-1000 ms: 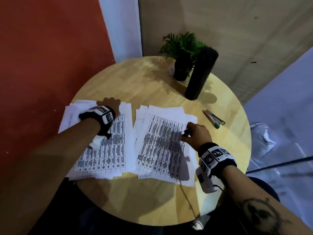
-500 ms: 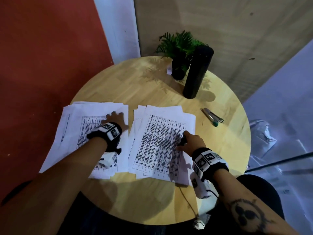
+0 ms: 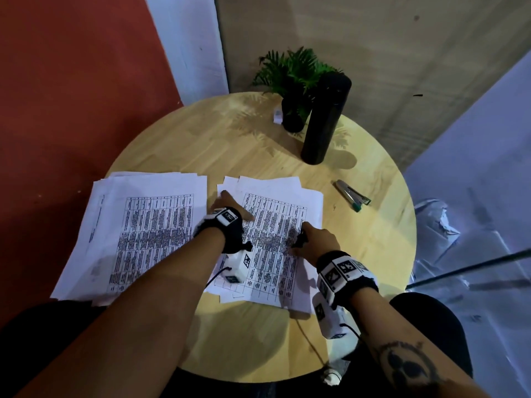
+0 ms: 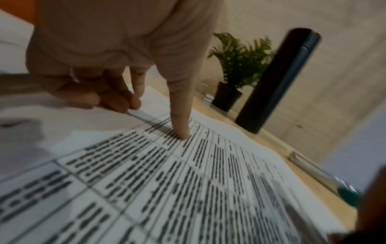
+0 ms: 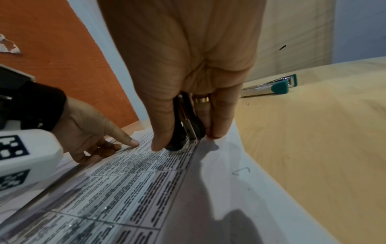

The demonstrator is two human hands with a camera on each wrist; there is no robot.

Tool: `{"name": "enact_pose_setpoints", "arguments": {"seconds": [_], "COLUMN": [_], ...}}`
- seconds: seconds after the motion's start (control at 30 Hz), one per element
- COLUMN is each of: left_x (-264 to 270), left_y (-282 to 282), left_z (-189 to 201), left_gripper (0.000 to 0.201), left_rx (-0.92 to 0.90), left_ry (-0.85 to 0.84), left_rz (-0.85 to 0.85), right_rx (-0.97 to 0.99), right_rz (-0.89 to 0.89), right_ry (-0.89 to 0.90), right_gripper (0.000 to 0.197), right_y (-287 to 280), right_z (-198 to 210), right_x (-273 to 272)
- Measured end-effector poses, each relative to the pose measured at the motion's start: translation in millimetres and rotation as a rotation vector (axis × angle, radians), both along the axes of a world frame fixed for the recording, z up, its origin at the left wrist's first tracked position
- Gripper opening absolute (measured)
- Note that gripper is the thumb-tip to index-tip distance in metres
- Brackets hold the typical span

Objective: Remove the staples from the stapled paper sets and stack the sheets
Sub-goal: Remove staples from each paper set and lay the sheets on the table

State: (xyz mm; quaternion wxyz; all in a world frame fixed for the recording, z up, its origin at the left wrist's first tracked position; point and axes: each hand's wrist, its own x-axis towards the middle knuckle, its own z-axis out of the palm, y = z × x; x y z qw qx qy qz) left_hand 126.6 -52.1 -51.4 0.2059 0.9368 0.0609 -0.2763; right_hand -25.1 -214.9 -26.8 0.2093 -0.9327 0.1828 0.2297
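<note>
Two piles of printed sheets lie on the round wooden table. The left pile lies untouched. My left hand rests on the upper left part of the right pile. Its thumb presses straight down on the top sheet, and its bent fingers touch the paper near its left edge. My right hand grips a black staple remover with its metal tip down on the same top sheet. A loose bent staple lies on the paper's right margin.
A silver stapler with a green end lies right of the piles. A tall black bottle and a small potted plant stand at the table's far edge. An orange wall lies to the left.
My left hand has left the left pile and crossed to the right pile, where it now presses the top sheet. My right hand stays on that sheet with the staple remover.
</note>
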Motion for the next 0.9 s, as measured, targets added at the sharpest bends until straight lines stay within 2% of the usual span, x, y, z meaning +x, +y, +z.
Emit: {"name": "enact_pose_setpoints", "arguments": {"seconds": [0.07, 0.13, 0.2, 0.27, 0.33, 0.43, 0.53, 0.63, 0.73, 0.87, 0.9], "left_x": [3.1, 2.1, 1.3, 2.2, 3.9, 4.0, 4.6, 4.9, 1.5, -3.0, -4.3], "left_y": [1.7, 1.5, 2.4, 2.8, 2.2, -3.2, 0.6, 12.5, 22.6, 33.3, 34.9], "left_z": [2.7, 4.2, 3.9, 1.9, -1.2, -0.8, 0.3, -0.5, 3.6, 11.4, 15.1], "left_gripper": [0.116, 0.115, 0.103, 0.080, 0.061, 0.071, 0.059, 0.051, 0.041, 0.018, 0.019], "left_rx": [-0.022, 0.046, 0.104, 0.095, 0.023, -0.121, -0.202, -0.181, -0.238, -0.510, -0.588], "left_ry": [0.023, 0.002, -0.029, -0.008, 0.038, 0.039, -0.005, -0.022, -0.090, -0.208, -0.236], "left_rz": [0.062, 0.032, -0.022, -0.041, -0.042, 0.012, 0.054, 0.026, 0.047, 0.160, 0.184], "right_rx": [0.002, 0.001, -0.001, -0.001, 0.002, 0.010, 0.018, 0.027, 0.113, 0.258, 0.286], "right_rz": [-0.008, -0.009, -0.004, -0.001, -0.002, -0.008, -0.008, -0.014, -0.073, -0.160, -0.188], "right_ry": [-0.007, -0.007, -0.005, -0.004, -0.006, -0.007, -0.009, -0.010, -0.025, -0.175, -0.253], "right_gripper": [0.043, 0.042, 0.042, 0.042, 0.045, 0.046, 0.046, 0.044, 0.041, 0.043, 0.042], "right_y": [-0.3, 0.1, 0.5, 0.1, -0.3, -1.4, -1.9, -1.2, -5.3, -14.3, -15.3], "right_z": [0.4, 1.0, 1.0, 1.2, 0.8, -0.4, -1.0, -0.8, -0.2, 9.4, 15.4], "right_x": [-0.8, -1.1, -0.9, -0.7, -0.5, -0.6, -1.2, -1.8, -2.7, -3.4, -2.3]}}
